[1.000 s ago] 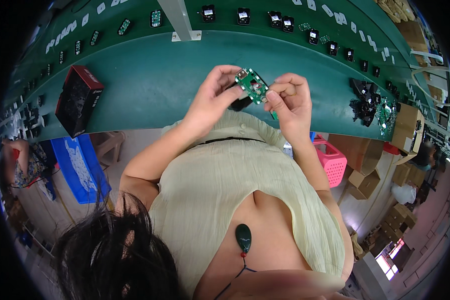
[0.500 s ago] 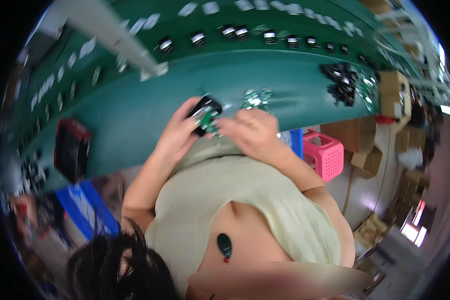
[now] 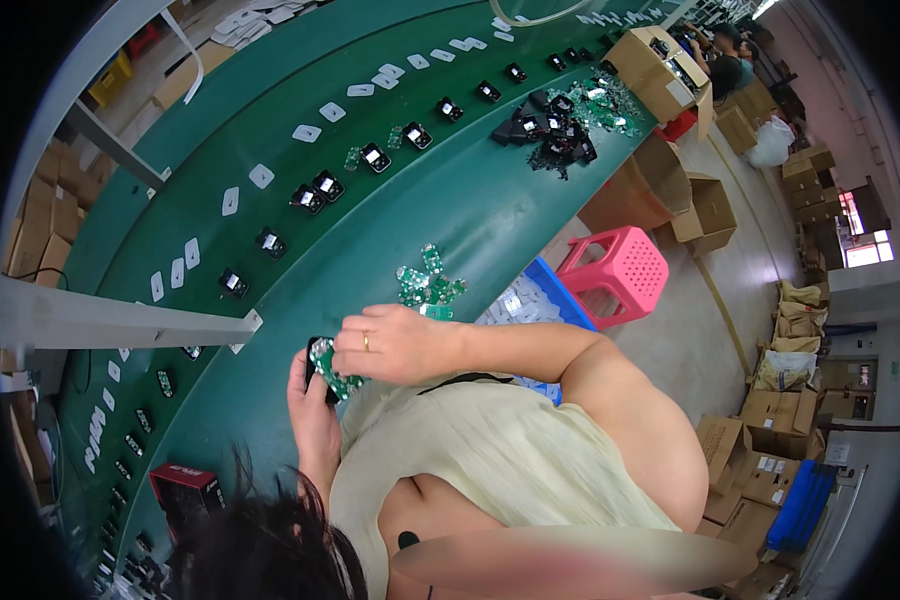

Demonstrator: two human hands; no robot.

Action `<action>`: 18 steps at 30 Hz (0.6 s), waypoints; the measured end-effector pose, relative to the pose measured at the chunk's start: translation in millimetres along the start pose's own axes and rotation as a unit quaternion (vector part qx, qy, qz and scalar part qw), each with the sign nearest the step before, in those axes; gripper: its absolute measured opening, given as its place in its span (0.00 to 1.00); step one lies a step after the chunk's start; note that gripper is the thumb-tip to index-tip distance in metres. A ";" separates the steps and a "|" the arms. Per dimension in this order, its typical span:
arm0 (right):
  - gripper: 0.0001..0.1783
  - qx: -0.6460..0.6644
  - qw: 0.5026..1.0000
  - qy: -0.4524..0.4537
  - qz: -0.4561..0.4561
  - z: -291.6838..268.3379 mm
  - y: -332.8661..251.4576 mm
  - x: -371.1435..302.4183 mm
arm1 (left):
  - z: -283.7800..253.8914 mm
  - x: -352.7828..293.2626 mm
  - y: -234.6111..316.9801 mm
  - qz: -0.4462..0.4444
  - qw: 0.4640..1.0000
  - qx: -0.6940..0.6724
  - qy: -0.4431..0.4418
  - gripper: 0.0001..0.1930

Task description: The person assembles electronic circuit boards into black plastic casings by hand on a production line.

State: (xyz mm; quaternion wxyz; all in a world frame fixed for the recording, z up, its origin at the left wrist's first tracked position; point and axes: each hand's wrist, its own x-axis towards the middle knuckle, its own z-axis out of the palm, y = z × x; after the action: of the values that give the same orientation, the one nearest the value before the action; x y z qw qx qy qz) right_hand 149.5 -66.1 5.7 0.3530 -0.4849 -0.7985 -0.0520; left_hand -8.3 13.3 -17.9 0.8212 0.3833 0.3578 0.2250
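My left hand point(image 3: 313, 415) is closed around a small black plastic casing point(image 3: 311, 356) at the near edge of the green bench. A green circuit board point(image 3: 328, 368) sits at the casing's opening, partly hidden by fingers. With bent fingers, my right hand point(image 3: 395, 345) grips the board's right side; its fingertips are partly hidden. I cannot tell whether the board is fixed to the casing. Just beyond my right hand lies a loose group of green circuit boards point(image 3: 430, 285) on the bench.
Black devices point(image 3: 374, 157) and white cards point(image 3: 332, 112) line the green conveyor. Black casings point(image 3: 550, 132) and boards point(image 3: 605, 105) are heaped at the far right, near a cardboard box point(image 3: 655, 75). A pink stool point(image 3: 620, 270) and blue crate point(image 3: 560, 290) stand beside the bench. A metal post point(image 3: 170, 318) rises left.
The view has swung to the right, so the whole scene appears rotated. Both hands stay together at the casing and board, with the right hand now against the board.
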 end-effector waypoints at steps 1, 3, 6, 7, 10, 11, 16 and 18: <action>0.08 0.002 0.999 0.028 0.032 4.8 -0.4 1.0 | 1.2 -0.2 -0.3 0.025 1.000 -0.003 -0.004 0.13; 0.08 0.008 0.996 0.055 0.063 10.0 -1.7 3.8 | 5.9 -3.0 0.7 0.036 0.999 -0.017 -0.006 0.13; 0.07 0.034 0.990 0.063 0.121 12.9 2.1 5.4 | 8.3 -7.9 5.2 0.038 0.998 -0.035 -0.030 0.15; 0.07 0.029 0.989 0.079 0.125 11.9 6.0 3.2 | 14.5 -10.0 8.0 0.049 0.996 -0.051 -0.050 0.17; 0.06 0.069 0.975 0.133 0.166 10.8 9.3 1.0 | 11.5 -9.1 6.6 0.067 0.993 -0.036 -0.087 0.22; 0.06 0.081 0.974 0.133 0.164 9.0 12.2 1.8 | 15.1 -10.2 6.1 0.072 0.994 -0.043 -0.073 0.21; 0.06 0.162 0.956 0.109 0.219 -4.0 5.3 4.3 | 26.8 -10.7 7.2 0.095 0.989 -0.067 -0.087 0.24; 0.06 0.159 0.954 0.102 0.234 -5.3 4.7 4.8 | 29.7 -11.2 8.3 0.094 0.990 -0.055 -0.086 0.26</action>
State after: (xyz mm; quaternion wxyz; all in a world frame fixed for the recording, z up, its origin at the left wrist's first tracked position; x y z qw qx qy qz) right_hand 154.7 -62.3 11.4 0.5075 -0.5874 -0.6205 0.1108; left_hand 6.3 -2.8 6.8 0.8440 0.3877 0.2351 0.2866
